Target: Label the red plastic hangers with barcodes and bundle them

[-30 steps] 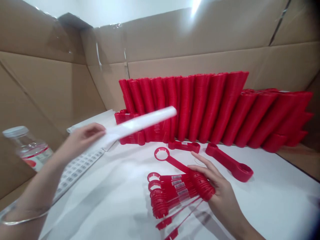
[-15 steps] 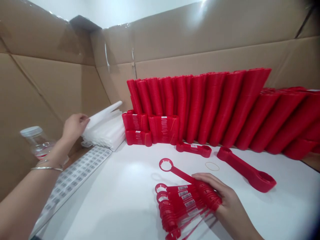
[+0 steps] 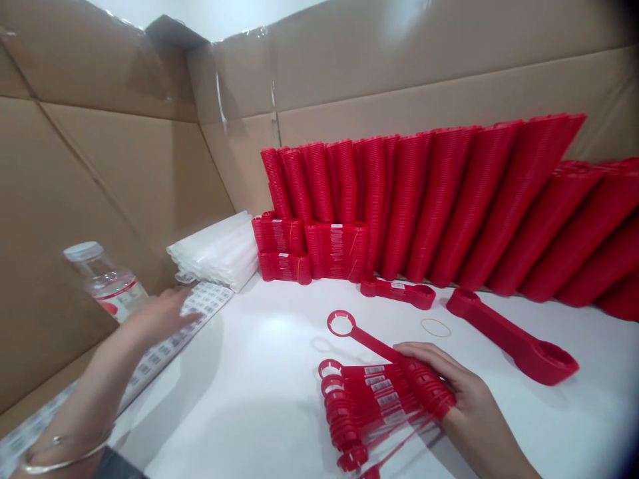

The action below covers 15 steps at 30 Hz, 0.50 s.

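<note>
My right hand is closed around one end of a fanned bundle of red plastic ring-ended strips. Several strips bear white barcode labels, and one topmost strip sticks out from the fan toward the upper left. Blurred by motion, my left hand is over a long sheet of barcode labels on the left; whether its fingers hold anything cannot be made out. Just beyond that hand lies a stack of white translucent plastic sleeves.
Tall stacks of red strips line the cardboard wall. Banded bundles stand before them. Two more bundles and a rubber band lie on the white table. A bottle stands left.
My left hand has left the white sleeves and come down and nearer, over the label sheet. The raised sleeve now lies flat. My right hand still holds the fanned strips. The view has shifted slightly.
</note>
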### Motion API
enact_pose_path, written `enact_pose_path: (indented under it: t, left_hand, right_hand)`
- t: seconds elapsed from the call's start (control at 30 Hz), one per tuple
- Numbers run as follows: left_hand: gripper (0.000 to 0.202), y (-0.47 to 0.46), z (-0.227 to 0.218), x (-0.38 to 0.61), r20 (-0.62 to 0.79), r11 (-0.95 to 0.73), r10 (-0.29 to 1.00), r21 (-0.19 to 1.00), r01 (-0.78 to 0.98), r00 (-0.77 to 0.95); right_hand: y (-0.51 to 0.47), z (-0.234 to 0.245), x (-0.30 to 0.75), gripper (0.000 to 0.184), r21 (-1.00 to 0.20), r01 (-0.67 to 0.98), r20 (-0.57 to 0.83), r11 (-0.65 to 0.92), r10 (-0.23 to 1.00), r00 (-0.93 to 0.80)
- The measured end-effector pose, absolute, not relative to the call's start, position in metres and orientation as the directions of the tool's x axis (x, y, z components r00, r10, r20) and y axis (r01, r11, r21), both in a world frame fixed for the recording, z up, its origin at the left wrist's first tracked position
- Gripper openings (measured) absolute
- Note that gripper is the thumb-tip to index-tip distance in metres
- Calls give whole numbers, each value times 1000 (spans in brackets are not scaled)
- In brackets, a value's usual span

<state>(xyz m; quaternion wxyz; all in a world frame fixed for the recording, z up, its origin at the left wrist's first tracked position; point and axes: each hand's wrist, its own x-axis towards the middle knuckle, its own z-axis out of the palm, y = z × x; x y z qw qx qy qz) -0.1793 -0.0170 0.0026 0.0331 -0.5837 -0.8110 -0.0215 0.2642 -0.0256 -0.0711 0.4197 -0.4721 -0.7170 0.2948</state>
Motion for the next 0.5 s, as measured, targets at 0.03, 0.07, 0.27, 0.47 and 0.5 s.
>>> enact_pose_path:
  t: [0.03,0.07,0.27,0.47,0.5]
  left_hand:
    - [45,-23,-6,-177,20,322,947,-59,945,-321]
    - [45,-29,-14,-175,-10,322,946,-86,943,-324]
    - [38,-40,-26,-168,-19,327,944,-92,940,-330]
    - [39,-56,-23,-146,-39,265,963,-13,964,-265]
    - [40,-60,-25,-132,-52,222,974,4,975,-222]
  right_hand:
    - [-26,-71,264,24,-816,431,326,385,922,-207]
    - [-26,-71,264,25,-812,433,329,391,920,-213]
    - [-27,-73,265,25,-797,457,336,394,919,-207]
    - [-25,-73,268,24,-800,444,351,403,915,-197]
    - [-25,-73,269,24,-803,444,351,399,917,-188]
